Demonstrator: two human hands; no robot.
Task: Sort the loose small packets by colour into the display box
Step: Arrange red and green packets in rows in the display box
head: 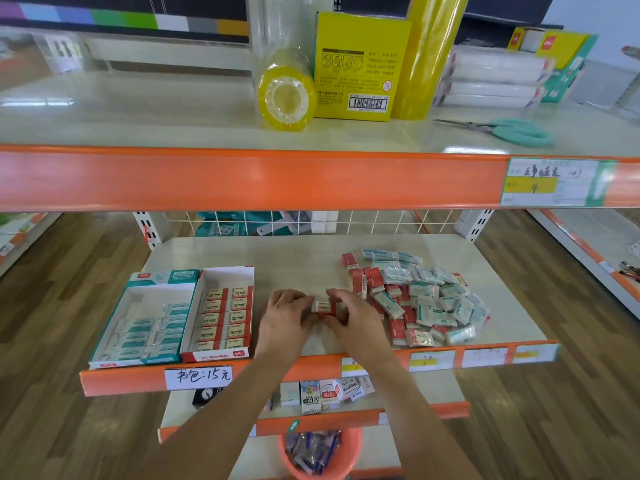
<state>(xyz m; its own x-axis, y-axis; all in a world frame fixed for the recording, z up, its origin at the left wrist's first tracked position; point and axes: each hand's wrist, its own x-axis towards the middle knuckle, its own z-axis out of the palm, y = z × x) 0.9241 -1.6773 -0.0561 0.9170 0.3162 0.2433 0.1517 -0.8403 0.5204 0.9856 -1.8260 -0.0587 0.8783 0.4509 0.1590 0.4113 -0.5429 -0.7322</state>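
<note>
Two hands meet over the middle shelf, pinching a small stack of red packets (323,306) between them. Left hand (285,315) has its fingertips curled on the left end, right hand (349,315) grips the right end with fingers bent over the top, both forearms coming up from the bottom of the view. The stack sits just above the shelf surface, in the bare strip between the boxes and the pile.

Just left of it is the red display box (221,355), nearly full with two columns of red packets, its far end still showing white bottom. Touching that on the left is the teal display box (162,277), holding teal packets in its near half. To the right, close to the right hand, lies the loose pile (419,299) of mixed red and teal packets, spreading nearly to the shelf's front lip.

Front edge is an orange strip (311,367) with price labels. Bare shelf runs behind the hands to the wire grid. Overhead, the upper shelf (138,109) carries tape rolls (284,98), a yellow box (360,64) and teal scissors (519,131).
</note>
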